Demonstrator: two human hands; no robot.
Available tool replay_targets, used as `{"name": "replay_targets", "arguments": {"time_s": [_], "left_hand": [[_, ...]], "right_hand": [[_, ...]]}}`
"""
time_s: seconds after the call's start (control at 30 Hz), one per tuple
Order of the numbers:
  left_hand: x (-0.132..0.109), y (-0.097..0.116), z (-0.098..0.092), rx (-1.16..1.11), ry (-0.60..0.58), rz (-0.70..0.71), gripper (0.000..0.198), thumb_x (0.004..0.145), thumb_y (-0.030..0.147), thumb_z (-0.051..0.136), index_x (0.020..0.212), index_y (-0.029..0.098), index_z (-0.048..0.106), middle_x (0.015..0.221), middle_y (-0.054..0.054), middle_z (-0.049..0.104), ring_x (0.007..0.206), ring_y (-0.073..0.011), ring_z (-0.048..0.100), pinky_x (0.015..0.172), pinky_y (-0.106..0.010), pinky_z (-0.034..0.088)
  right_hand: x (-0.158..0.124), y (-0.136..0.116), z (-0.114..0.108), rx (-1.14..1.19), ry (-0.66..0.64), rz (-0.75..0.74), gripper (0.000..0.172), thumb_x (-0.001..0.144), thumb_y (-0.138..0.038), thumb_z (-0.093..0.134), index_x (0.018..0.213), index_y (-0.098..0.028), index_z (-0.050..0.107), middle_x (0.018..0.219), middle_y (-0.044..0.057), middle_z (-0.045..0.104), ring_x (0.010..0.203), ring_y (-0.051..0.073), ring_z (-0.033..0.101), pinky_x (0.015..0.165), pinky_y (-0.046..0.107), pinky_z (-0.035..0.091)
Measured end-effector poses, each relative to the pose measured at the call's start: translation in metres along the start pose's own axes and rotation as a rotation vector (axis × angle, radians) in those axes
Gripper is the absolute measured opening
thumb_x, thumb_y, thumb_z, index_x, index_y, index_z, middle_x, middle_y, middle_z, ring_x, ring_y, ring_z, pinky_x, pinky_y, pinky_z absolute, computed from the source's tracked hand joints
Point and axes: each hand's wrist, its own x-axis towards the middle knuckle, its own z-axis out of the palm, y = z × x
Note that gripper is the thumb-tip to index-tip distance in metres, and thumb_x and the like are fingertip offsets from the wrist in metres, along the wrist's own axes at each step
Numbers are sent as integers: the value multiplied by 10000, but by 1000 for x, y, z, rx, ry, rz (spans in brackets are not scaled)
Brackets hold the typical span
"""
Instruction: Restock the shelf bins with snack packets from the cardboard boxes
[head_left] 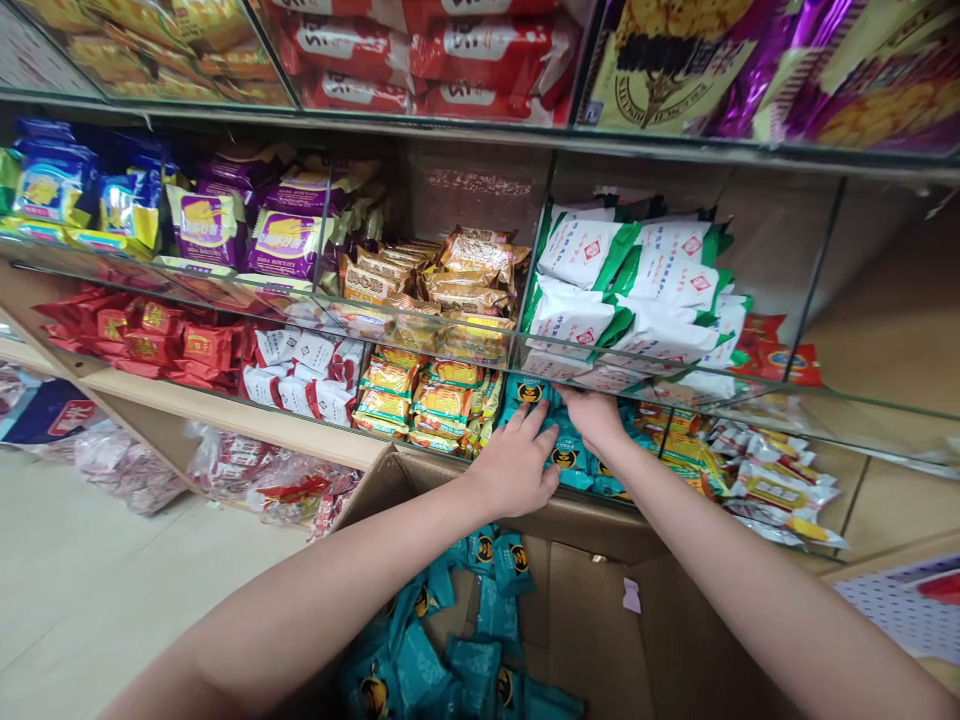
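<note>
Open brown cardboard box [589,610]: it is standing nearest you, showing bare floor on its right, its near edge running out of view.
Loose teal plastic packets [472,665]: they are lying toward its left, the lowest being cut off.
Your left hand [519,465]: it is resting, fingers spread, on shelved teal packets [570,455].
Your right hand [592,420]: its fingertips are hiding among them; I cannot tell whether they are grasping.
Clear glass shelf front [870,425]: it is running just above, leaving little headroom.
</note>
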Motion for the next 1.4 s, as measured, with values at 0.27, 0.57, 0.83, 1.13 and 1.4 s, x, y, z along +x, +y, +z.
{"name": "replay_targets", "arguments": {"time_s": [0.27, 0.57, 0.83, 1.13, 1.4], "left_hand": [[2, 0, 2, -8, -65, -45, 604, 802, 417, 375, 1323, 126, 286, 1444, -119, 132, 1311, -316, 88, 1031, -459, 226], [0, 3, -2, 17, 17, -43, 620, 800, 383, 392, 1327, 84, 262, 1425, -132, 195, 1302, -294, 132, 1038, -426, 235], [-20, 17, -8, 127, -23, -8, 510, 882, 417, 205, 1118, 95, 523, 1203, -170, 502, 1041, -266, 509, 846, -407, 410], [-21, 17, -10, 150, -60, 3, 553, 883, 446, 183, 1173, 94, 496, 1270, -168, 456, 1133, -284, 451, 922, -437, 352], [-33, 36, -8, 247, -248, 24, 603, 814, 407, 418, 1276, 23, 371, 1339, -228, 332, 1228, -371, 306, 891, -471, 390]], "right_hand": [[4, -3, -1, 205, -39, 195, 432, 597, -419, 619, 972, -206, 589, 839, 47, 668, 761, 222, 595, 662, 396, 496], [-2, -17, 0, 363, -62, 312, 357, 534, -395, 669, 822, -196, 602, 832, 51, 661, 637, 196, 606, 574, 371, 533], [-10, -15, -6, 318, 118, 265, 235, 586, -368, 612, 743, -200, 561, 804, 59, 641, 626, 186, 579, 611, 360, 514], [-36, -32, -24, 484, -152, 354, 278, 564, -356, 656, 705, -178, 495, 630, -20, 530, 524, 117, 530, 531, 275, 468], [-55, -25, -29, -250, -310, -103, 386, 701, -194, 481, 1085, -220, 470, 1037, 73, 498, 675, 135, 550, 649, 318, 481]]}}
